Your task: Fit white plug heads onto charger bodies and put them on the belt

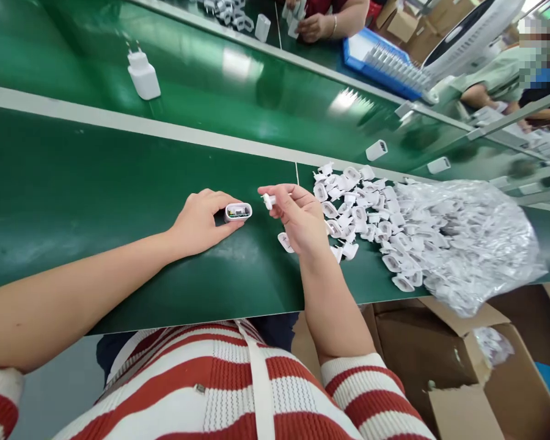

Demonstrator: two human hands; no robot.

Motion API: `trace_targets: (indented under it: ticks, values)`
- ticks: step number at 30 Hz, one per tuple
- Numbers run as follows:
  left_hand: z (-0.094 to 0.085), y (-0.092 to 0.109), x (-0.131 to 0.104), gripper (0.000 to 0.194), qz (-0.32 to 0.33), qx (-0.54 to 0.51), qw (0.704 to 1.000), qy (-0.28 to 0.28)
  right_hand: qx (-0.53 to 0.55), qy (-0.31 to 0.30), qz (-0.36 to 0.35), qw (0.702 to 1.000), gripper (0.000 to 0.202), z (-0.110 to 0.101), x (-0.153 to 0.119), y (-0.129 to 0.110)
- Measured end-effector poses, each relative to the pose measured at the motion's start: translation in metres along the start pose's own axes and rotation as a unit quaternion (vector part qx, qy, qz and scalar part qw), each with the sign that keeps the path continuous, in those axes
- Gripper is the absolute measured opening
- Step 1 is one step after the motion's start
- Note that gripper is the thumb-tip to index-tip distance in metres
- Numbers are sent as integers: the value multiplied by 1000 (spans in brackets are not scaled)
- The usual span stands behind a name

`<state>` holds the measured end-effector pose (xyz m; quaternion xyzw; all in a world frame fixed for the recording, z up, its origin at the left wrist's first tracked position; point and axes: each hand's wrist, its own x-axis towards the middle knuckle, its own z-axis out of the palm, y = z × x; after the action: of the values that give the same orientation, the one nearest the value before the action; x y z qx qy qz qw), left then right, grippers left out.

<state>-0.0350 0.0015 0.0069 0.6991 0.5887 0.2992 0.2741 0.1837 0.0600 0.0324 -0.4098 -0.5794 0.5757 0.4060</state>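
Near the middle of the green table, my left hand grips a white charger housing between thumb and fingers. Its open end faces up and shows electronic parts inside. To the right of it, apart from the housing, my right hand pinches a small white plug cap between thumb and fingers. One loose cap lies just below my right hand. A pile of similar white caps spreads to the right of that hand.
A clear plastic bag of caps lies at the right. Beyond the pale rail, a belt carries a white charger and several housings. Across it are a person's hand and a blue tray. Cardboard boxes stand below right.
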Motion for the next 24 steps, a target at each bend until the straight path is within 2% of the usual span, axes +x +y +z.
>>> trace_targets:
  ticks: [3,5,7,10,12,17,24]
  values:
    - [1,0,0,32,5,-2,1000,-3,-163,14,-115,980,35,3,-3,5]
    - [2,-1,0,33,6,-4,1000,-4,-219,3,-179,959,41,6,-8,7]
    - [4,-3,0,32,9,-5,1000,-1,-256,5,-209,944,39,8,-13,7]
    - [6,-4,0,33,8,-4,1000,4,-334,26,-231,914,21,13,-18,6]
    - [6,-4,0,34,1,-4,1000,7,-380,15,-246,891,15,17,-19,6]
    - [7,-3,1,29,3,-3,1000,10,-421,-41,-286,860,25,25,-14,6]
    - [6,-1,1,29,10,-3,1000,-1,-398,-32,-322,859,29,26,-11,13]
